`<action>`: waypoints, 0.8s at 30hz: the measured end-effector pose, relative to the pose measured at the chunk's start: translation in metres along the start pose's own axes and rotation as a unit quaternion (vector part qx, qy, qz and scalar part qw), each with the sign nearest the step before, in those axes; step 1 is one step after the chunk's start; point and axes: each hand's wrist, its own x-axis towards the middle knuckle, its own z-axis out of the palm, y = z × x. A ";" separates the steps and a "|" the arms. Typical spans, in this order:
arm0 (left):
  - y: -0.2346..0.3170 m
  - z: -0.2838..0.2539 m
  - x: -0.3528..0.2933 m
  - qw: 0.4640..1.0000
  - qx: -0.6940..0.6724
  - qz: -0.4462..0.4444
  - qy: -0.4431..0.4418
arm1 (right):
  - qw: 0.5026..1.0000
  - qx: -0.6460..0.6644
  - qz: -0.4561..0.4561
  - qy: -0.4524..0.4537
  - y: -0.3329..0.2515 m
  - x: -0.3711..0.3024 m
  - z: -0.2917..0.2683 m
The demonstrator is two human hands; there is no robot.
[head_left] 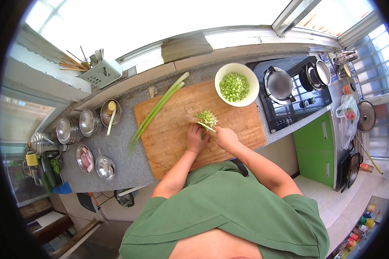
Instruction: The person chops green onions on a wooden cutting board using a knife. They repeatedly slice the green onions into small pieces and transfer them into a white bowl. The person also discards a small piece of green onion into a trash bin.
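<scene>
On the wooden cutting board (168, 149), a small heap of chopped scallion (207, 117) lies just beyond my hands. My left hand (197, 139) is closed with curled fingers over a bit of green scallion, mostly hidden beneath it. Closed in a fist, my right hand (227, 139) grips a knife (206, 126); its thin blade shows edge-on between the heap and my fingers, and the handle is covered. Whole scallions (160, 105) lie slantwise across the board's left side. A white bowl (254, 88) of chopped scallion sits at the board's far right corner.
A gas stove (285, 118) with a pot (309, 77) stands right of the board. Several metal bowls (86, 123) occupy the grey counter (129, 168) at left, one with raw meat (86, 159). A utensil holder (101, 73) stands by the window. Green cabinet doors (313, 151) are below the stove.
</scene>
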 end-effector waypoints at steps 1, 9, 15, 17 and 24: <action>0.001 0.000 0.001 1.000 0.000 -0.002 -0.001 | 1.000 -0.005 0.006 -0.005 0.002 0.005 0.006; 0.002 0.000 -0.001 1.000 0.007 -0.013 -0.005 | 0.999 0.027 0.027 0.015 -0.003 0.006 0.014; 0.001 -0.001 0.002 1.000 -0.002 -0.003 0.000 | 0.998 0.043 -0.006 0.035 0.009 0.000 0.012; 0.000 -0.001 0.001 1.000 -0.007 -0.007 -0.007 | 0.999 0.035 0.000 0.019 0.004 -0.003 0.004; -0.001 0.001 0.000 1.000 -0.001 -0.011 -0.005 | 0.998 -0.019 0.027 -0.062 -0.007 0.005 -0.009</action>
